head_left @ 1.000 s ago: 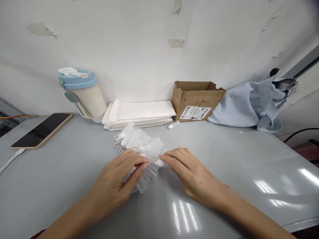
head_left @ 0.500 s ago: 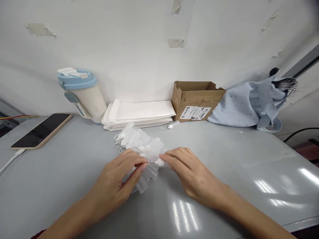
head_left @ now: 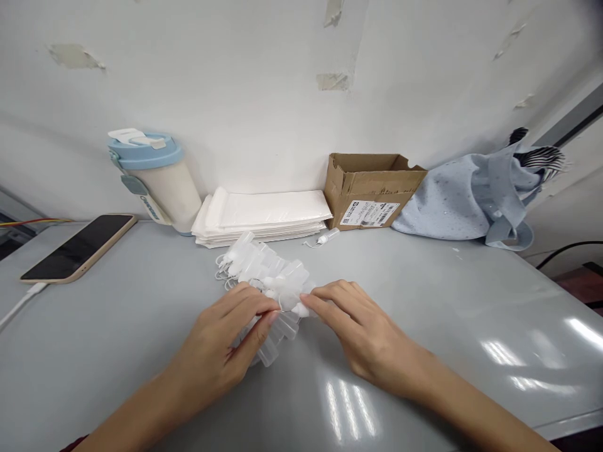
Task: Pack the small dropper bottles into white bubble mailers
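A heap of small translucent plastic dropper bottles (head_left: 257,260) with white caps and thin cap loops lies on the grey table. My left hand (head_left: 226,336) is at the heap's near left side, thumb and forefinger pinched on a thin loop (head_left: 282,307). From the right, my right hand (head_left: 372,333) has its fingers closed on one small bottle, whose white cap (head_left: 300,309) points left toward the loop. Most of that bottle is hidden by the fingers. A single dropper bottle (head_left: 330,236) lies apart, behind the heap.
Along the wall stand a cream tumbler (head_left: 169,194) with a blue lid, a stack of white padded packets (head_left: 273,210), an open cardboard box (head_left: 372,194) and a light blue cloth bag (head_left: 452,194). A phone (head_left: 80,248) on a white cable lies at the left.
The right fingers and the bottle's cap have shifted very slightly left, toward the left fingertips. The left hand has stayed almost still, and the heap looks the same.
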Motion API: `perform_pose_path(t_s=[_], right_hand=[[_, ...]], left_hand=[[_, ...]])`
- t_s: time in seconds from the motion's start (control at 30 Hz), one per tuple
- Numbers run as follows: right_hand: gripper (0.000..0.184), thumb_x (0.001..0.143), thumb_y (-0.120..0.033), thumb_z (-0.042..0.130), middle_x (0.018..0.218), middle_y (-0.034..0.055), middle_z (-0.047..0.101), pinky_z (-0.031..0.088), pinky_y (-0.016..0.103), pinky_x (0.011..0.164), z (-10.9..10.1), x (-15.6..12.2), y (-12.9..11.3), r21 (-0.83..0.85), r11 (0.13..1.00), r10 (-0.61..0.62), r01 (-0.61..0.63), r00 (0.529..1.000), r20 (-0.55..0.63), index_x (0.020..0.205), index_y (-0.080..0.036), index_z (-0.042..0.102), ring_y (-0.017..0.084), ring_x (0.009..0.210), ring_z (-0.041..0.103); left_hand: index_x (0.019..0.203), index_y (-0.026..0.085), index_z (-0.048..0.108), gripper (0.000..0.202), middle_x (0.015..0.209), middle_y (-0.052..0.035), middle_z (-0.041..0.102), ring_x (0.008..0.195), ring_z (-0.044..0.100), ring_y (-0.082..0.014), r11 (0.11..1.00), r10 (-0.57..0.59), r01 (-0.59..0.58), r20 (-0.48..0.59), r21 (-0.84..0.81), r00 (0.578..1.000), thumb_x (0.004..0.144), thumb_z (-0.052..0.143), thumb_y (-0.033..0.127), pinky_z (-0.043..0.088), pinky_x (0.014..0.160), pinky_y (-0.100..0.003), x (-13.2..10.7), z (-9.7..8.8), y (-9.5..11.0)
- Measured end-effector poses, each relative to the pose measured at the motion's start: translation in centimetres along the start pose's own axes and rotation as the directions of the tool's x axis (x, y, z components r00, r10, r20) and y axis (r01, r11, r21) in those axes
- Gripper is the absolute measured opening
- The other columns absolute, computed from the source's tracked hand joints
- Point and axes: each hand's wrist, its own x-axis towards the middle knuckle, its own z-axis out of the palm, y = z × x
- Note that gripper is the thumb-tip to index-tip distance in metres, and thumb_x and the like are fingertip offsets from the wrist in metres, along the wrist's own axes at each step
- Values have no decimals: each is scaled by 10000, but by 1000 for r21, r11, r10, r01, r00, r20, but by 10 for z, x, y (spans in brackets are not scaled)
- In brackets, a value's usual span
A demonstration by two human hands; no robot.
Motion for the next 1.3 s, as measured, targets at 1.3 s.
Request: perform_pose_path(t_s=[1.3], right_hand=[[566, 713, 130, 320, 1057, 182, 590, 521, 369, 778, -4, 2, -5, -40, 999, -16, 14, 999, -43, 1212, -37, 528, 225, 973, 529]], left_hand=[[886, 201, 563, 124, 739, 9, 597, 689, 521, -140, 999, 29, -29, 8, -39, 1000, 915, 470, 124, 435, 668, -265, -1, 4, 3]])
